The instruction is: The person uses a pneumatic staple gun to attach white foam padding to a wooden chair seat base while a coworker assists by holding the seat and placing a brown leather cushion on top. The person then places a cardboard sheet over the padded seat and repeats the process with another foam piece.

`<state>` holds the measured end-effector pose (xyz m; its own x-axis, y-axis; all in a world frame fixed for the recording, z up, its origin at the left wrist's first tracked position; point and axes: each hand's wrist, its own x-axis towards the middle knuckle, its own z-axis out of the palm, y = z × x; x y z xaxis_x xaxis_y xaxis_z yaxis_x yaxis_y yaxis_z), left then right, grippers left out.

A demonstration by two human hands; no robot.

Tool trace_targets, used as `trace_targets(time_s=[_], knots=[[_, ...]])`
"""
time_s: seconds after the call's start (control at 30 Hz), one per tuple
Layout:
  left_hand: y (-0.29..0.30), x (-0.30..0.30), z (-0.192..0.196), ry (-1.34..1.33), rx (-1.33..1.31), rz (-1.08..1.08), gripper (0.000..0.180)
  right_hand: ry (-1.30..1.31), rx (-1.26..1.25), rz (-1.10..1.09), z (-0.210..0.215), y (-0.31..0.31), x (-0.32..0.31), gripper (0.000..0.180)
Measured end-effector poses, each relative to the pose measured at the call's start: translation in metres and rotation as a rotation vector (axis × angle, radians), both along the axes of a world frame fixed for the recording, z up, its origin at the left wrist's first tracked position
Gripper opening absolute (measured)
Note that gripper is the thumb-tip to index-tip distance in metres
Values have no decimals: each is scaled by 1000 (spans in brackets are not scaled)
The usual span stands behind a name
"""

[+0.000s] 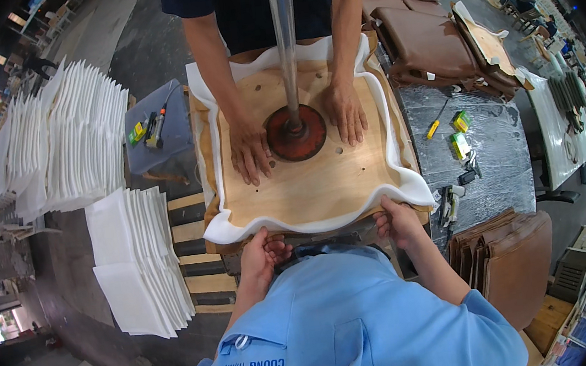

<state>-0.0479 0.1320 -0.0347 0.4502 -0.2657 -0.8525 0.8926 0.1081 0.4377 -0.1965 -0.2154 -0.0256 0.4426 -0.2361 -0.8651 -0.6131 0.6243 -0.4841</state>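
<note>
A plywood seat board [308, 192] lies inside a sheet of white foam [297, 227] whose edges curl up wavily around it. Under the foam, a brown cover [211, 170] shows along the rim. My left hand [261, 258] pinches the near edge of this cover, left of middle, with curled fingers. Toward the near right corner, my right hand [403, 223] grips the same edge between thumb and fingers. A red round press plate [296, 134] on a metal rod [285, 41] bears on the board. Across from me, a co-worker's hands [250, 148] lie flat on either side of the plate.
Stacks of white foam sheets [137, 264] stand at left, near a blue bin [158, 154] with tools. At right, a plastic-wrapped table [488, 141] holds a screwdriver [435, 125], small boxes and staple guns. Brown covers [515, 259] are piled near right; brown cushions [428, 44] sit far right.
</note>
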Motion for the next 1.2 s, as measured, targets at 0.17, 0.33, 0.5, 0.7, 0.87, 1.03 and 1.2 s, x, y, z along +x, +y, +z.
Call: trace_targets(time_s=[0.17,0.33,0.5,0.7,0.87,1.03,1.2], knots=[[-6,23,-7,111,-44,27,43,69,152,-60,-4,-10,21,48],[-19,48,-15,286,-22,147,35,69,330,-195,-13,-17,43,44],[-29,45,-19,307,-54,282,24,-73,409,-316,-40,-25,40,44],[1,8,-20,125,-117,140,31,-50,240,-321,-19,0,27,39],[7,-2,-4,56,13,13,41,-91,210,-346,-1,14,11,36],[18,13,57,-215,74,-456,50,-167,-145,350,49,-26,-10,48],[-59,93,85,-1069,487,-886,45,-447,-758,458,70,-55,93,29]])
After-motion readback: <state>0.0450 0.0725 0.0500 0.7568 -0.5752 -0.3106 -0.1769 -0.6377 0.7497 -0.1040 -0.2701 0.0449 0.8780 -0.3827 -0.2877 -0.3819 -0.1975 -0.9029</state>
